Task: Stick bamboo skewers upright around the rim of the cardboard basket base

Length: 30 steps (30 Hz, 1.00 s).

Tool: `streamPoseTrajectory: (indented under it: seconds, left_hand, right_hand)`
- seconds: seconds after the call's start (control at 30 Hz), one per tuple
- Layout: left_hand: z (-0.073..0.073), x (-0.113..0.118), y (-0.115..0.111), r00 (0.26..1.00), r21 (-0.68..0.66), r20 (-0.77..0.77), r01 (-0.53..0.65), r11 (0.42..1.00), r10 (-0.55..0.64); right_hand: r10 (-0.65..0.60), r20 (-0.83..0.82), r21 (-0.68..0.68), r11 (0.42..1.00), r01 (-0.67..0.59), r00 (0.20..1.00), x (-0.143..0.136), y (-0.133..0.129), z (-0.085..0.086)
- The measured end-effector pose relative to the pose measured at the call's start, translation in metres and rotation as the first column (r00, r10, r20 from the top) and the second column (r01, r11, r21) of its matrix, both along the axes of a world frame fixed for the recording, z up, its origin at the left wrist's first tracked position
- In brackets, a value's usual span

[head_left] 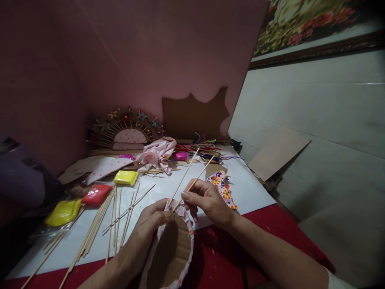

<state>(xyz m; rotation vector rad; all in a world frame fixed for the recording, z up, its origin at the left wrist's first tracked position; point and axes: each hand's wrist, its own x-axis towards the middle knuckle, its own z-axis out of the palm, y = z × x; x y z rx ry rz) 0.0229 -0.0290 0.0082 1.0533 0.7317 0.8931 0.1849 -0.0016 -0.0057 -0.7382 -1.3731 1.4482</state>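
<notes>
My left hand (150, 222) grips the upper rim of an oval cardboard piece (170, 253) whose edge is wrapped in pink patterned fabric. One thin wooden stick (186, 172) rises from that rim, near my left fingers. My right hand (207, 200) pinches a second wooden stick (204, 170), its lower end touching the fabric edge beside the first. Whether that end is inserted or only rests there, I cannot tell. Just beyond my right hand lies a floral fabric cutout (224, 188). Loose wooden sticks (96, 228) are spread left of my left hand.
Yellow packets (63, 212) and a red packet (96, 194) lie at the left. Crumpled pink fabric (158, 152) sits farther back. A decorated cardboard fan shape (129, 128) and jagged cardboard (195, 114) lean against the wall. White paper (252, 192) covers part of the red cloth (279, 233).
</notes>
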Motion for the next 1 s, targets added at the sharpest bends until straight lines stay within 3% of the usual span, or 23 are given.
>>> streamPoseTrajectory:
  seconds: [0.13, 0.27, 0.77, 1.0]
  left_hand:
    - [-0.0010, -0.0013, 0.0001, 0.999, 0.110, -0.042, 0.017, 0.994, -0.013]
    - [-0.0026, -0.0019, -0.0002, 0.997, 0.133, -0.071, 0.018, 0.991, -0.009]
    - [-0.0067, -0.0014, -0.0010, 0.999, 0.007, 0.003, 0.044, 0.999, -0.044]
    - [-0.0068, -0.0029, 0.0004, 0.999, 0.030, -0.015, 0.046, 0.998, -0.046]
  right_hand:
    - [-0.004, -0.003, 0.001, 1.000, 0.004, 1.000, -0.0003, -0.0002, 0.0007]
    - [-0.017, 0.008, -0.005, 1.000, 0.017, 1.000, -0.0006, -0.0004, 0.0010]
    - [-0.070, 0.081, 0.038, 0.997, 0.067, 0.994, 0.0018, 0.0020, -0.0014]
    - [-0.070, 0.083, -0.018, 0.997, 0.071, 0.994, -0.0020, 0.0010, -0.0040]
